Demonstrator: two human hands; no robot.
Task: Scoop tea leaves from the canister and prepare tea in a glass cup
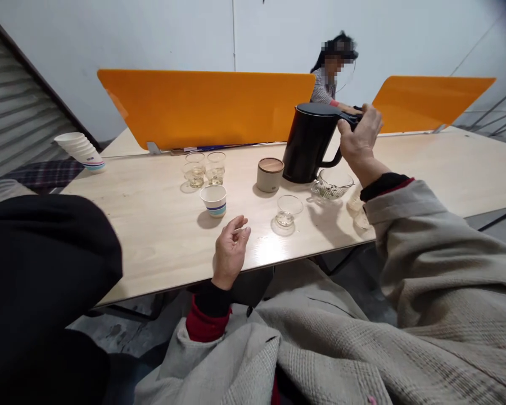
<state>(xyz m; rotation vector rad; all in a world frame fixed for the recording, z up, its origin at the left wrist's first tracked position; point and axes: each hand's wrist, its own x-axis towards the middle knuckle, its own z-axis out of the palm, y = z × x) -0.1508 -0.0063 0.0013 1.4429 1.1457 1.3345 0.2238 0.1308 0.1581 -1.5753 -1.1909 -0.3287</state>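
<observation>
My right hand (360, 142) grips the handle of a black electric kettle (307, 143), which stands upright on the wooden table (160, 236). Just in front of the kettle is a glass pitcher (332, 185) with a little liquid. My left hand (231, 251) rests on the table's near edge, fingers loosely curled, holding nothing. Close to it are a small empty glass cup (287, 210) and a white paper cup (214, 200). A beige canister with a brown lid (270, 174) stands left of the kettle.
Two glass cups (204, 169) with pale liquid stand further back. A stack of paper cups (81, 150) lies at the table's left corner. Orange dividers (202, 107) line the far side; another person (331, 79) sits behind them. A dark shape (42, 292) fills the lower left.
</observation>
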